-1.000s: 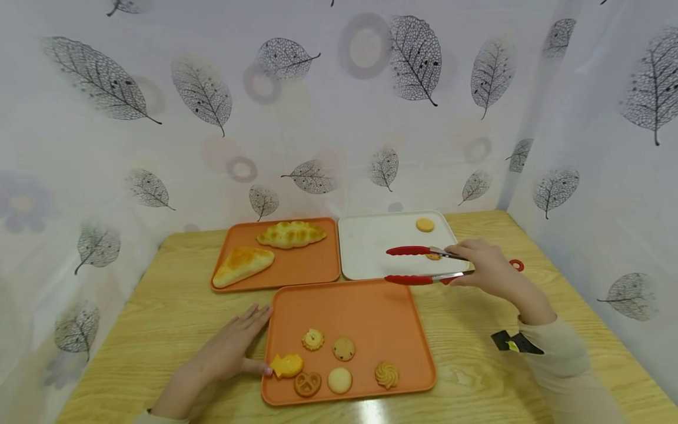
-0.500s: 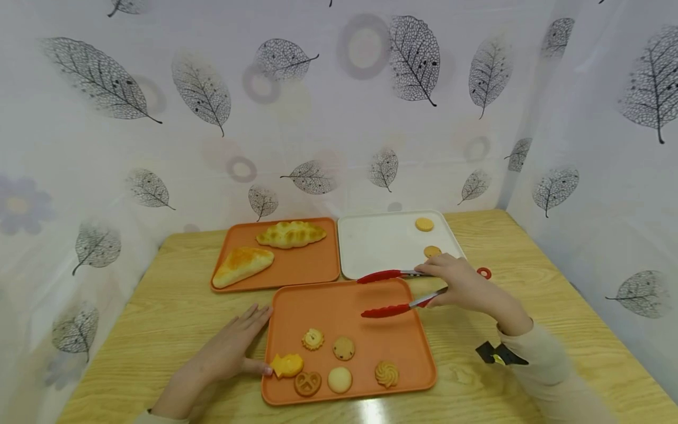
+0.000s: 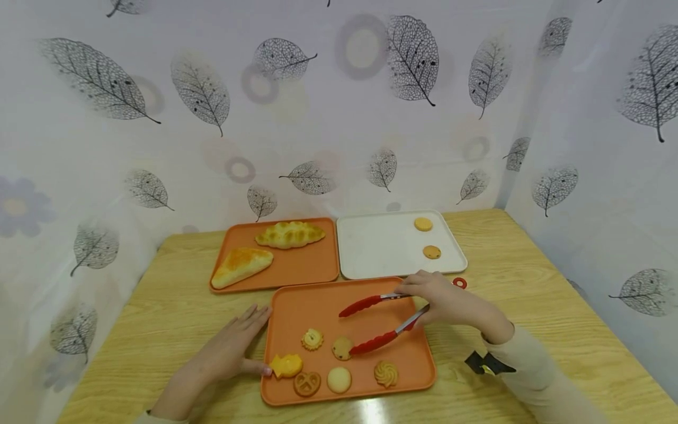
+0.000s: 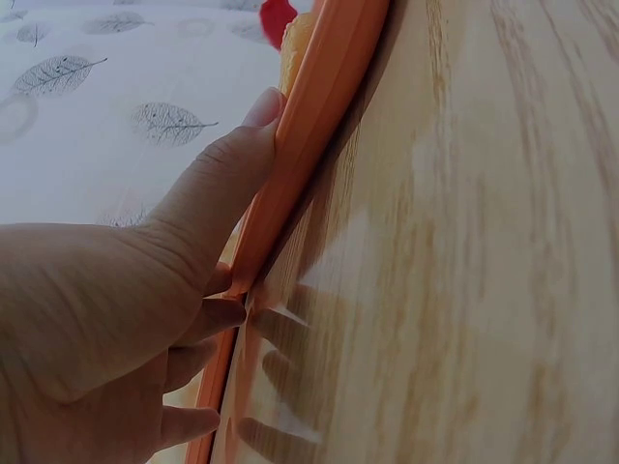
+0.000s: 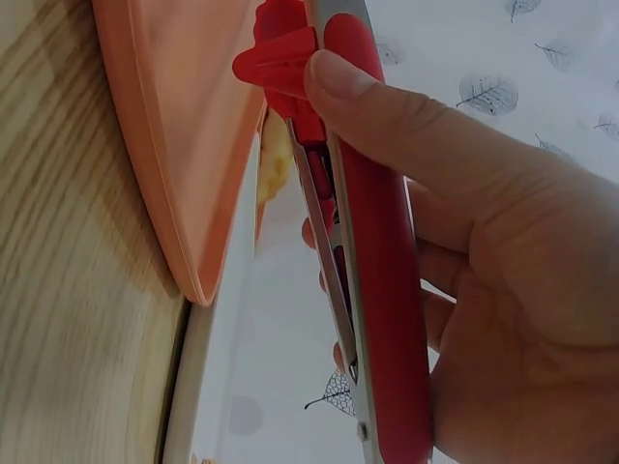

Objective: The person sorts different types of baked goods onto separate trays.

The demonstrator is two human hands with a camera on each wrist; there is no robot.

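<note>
Right hand (image 3: pixel 442 301): is gripping the red tongs (image 3: pixel 389 337), whose arms are spreading pretty wide
Tongs' line: is running left from that hand, slanting toward the person
Chip cookie (image 3: pixel 342 348): is lying on the near orange tray (image 3: pixel 302 309), left of the right hand and closer in, lower tip basically right at it
Left hand (image 3: pixel 228 347): is resting straight-fingered at the tray's left edge

Beige sleeves (image 3: pixel 536 372); black-yellow attachment (image 3: pixel 489 363), perhaps bow-shaped, at right cuff (image 3: pixel 505 342).
</note>
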